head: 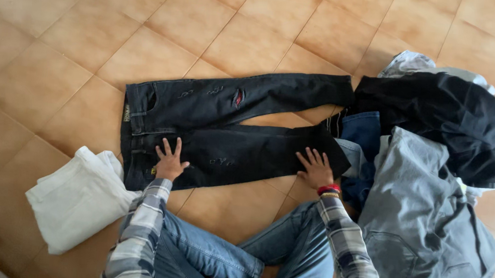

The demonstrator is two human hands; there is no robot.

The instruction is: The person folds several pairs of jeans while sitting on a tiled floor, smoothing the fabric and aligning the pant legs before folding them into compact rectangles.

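Note:
A pair of black jeans (225, 125) lies spread flat on the tiled floor, waistband to the left and legs running right. My left hand (170, 161) presses flat on the near leg close to the hip, fingers spread. My right hand (317, 168) rests flat with fingers apart on the same leg near its hem. Both hands hold nothing. My sleeves are plaid, and a red band circles my right wrist.
A folded white garment (75, 199) sits at the lower left. A heap of clothes at the right holds a grey garment (423, 223), a black one (444, 113) and blue denim (363, 133). My knees in blue jeans (238, 256) are at the bottom.

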